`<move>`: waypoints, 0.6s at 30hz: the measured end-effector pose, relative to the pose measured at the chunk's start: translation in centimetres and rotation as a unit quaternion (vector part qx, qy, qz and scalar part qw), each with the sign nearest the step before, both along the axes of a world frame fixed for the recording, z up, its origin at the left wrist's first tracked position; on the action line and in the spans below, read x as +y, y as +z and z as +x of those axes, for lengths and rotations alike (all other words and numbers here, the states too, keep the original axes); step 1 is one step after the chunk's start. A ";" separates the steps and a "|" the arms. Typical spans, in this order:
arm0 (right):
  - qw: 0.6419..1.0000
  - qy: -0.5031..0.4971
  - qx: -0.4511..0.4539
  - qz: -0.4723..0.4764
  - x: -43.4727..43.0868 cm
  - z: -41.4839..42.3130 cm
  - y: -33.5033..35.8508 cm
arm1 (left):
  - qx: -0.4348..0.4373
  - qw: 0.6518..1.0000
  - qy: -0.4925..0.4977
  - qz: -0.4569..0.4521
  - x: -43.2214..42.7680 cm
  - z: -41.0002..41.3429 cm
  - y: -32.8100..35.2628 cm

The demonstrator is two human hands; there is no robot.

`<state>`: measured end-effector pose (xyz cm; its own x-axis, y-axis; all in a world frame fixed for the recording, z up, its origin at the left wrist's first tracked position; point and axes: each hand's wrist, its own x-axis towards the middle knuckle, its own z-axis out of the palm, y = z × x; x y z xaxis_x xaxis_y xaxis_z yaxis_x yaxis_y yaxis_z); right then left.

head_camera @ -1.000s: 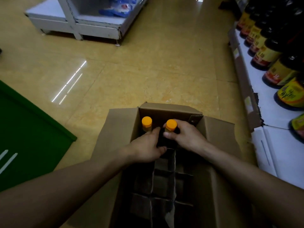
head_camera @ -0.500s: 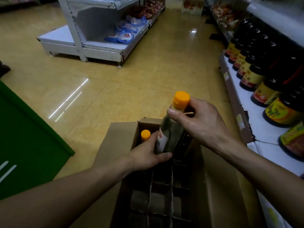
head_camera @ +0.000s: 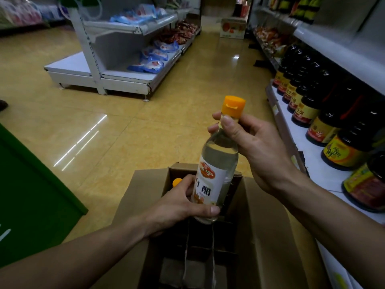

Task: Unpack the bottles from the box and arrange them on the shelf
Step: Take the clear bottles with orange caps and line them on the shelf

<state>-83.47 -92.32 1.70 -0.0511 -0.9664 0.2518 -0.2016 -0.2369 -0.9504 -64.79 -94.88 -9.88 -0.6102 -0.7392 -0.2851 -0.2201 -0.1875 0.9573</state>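
Observation:
A clear vinegar bottle point(head_camera: 216, 163) with an orange cap and a white label hangs upright just above the open cardboard box point(head_camera: 262, 236). My right hand point(head_camera: 256, 147) grips its neck below the cap. My left hand point(head_camera: 179, 205) wraps its lower body. A second bottle's orange cap point(head_camera: 177, 182) shows in the box's far left cell, behind my left hand. The box's cardboard dividers point(head_camera: 200, 247) near me hold nothing that I can see. The white shelf point(head_camera: 312, 159) runs along the right.
Dark sauce bottles point(head_camera: 308, 109) with yellow and red labels fill the right shelf in rows. A white gondola shelf point(head_camera: 125, 80) with packets stands across the tiled aisle. A green surface point(head_camera: 31, 195) lies at the left. A carton point(head_camera: 233, 28) sits far down the aisle.
Both hands have lifted the right-hand bottle up out of its cell. My view has tilted up, showing more of the aisle.

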 end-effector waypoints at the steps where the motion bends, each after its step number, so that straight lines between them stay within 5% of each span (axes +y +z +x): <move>1: 1.000 0.004 -0.014 0.000 0.0 -0.1 0.0 | 0.010 1.000 -0.001 0.009 0.0 0.0 0.2; 7: 0.999 0.027 -0.035 0.018 -0.1 0.3 -0.6 | 0.016 1.000 -0.002 -0.001 1.4 -0.9 1.1; 18: 0.989 0.043 0.109 0.095 0.4 0.7 -0.1 | 0.075 0.988 0.123 -0.055 2.5 -2.3 2.0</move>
